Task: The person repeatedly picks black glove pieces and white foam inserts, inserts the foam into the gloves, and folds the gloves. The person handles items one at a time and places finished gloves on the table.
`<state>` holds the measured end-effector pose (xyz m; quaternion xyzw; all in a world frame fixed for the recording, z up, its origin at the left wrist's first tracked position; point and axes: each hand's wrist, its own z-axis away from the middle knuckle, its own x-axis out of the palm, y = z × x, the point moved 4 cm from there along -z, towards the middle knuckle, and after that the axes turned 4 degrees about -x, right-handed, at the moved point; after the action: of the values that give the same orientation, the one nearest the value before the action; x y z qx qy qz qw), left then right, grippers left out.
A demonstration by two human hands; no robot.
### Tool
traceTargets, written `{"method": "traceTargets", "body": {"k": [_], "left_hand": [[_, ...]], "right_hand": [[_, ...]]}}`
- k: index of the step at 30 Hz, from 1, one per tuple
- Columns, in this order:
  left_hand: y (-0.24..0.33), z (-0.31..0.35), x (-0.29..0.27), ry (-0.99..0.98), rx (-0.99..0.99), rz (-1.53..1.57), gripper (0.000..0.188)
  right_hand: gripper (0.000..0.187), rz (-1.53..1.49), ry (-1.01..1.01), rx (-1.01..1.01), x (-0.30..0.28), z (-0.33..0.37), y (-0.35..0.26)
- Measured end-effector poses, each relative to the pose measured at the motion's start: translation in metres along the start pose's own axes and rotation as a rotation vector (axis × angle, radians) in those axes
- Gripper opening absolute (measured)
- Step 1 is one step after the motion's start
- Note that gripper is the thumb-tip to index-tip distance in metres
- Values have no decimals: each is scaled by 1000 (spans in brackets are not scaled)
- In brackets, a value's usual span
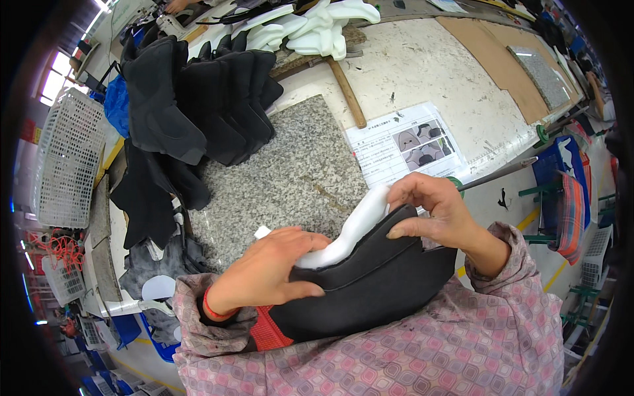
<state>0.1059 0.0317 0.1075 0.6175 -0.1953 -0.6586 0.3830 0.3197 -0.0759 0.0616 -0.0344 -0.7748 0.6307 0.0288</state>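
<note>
In front of my body is a black padded sewn piece (370, 284) with a red mesh part (267, 330) at its lower left. It looks like a shoe or boot upper, though the exact kind is not clear. A white foam pad (360, 221) curves along its upper edge, partly hidden by the black material. My left hand (271, 264) grips the left end of that edge, thumb on the black side and fingers over the foam. With thumb and fingers, my right hand (432, 211) pinches the black corner together with the foam's upper right end.
A speckled stone slab (284, 165) lies on the white worktable (409, 66). Black sewn pieces (198, 92) are piled at the left, white foam pieces (317, 30) at the back. A wooden-handled tool (347, 92), a printed sheet (406, 142) and brown cardboard (489, 59) lie farther right.
</note>
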Motion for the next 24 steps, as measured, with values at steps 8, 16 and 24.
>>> {"method": "traceTargets", "body": {"k": [8, 16, 24], "left_hand": [[-17, 5, 41, 186, -285, 304, 32], [-8, -3, 17, 32, -332, 454, 38], [-11, -7, 48, 245, -427, 784, 27]], "right_hand": [[21, 131, 8, -13, 0, -3, 3], [21, 337, 25, -265, 10, -16, -6], [22, 296, -4, -189, 16, -10, -24]]}}
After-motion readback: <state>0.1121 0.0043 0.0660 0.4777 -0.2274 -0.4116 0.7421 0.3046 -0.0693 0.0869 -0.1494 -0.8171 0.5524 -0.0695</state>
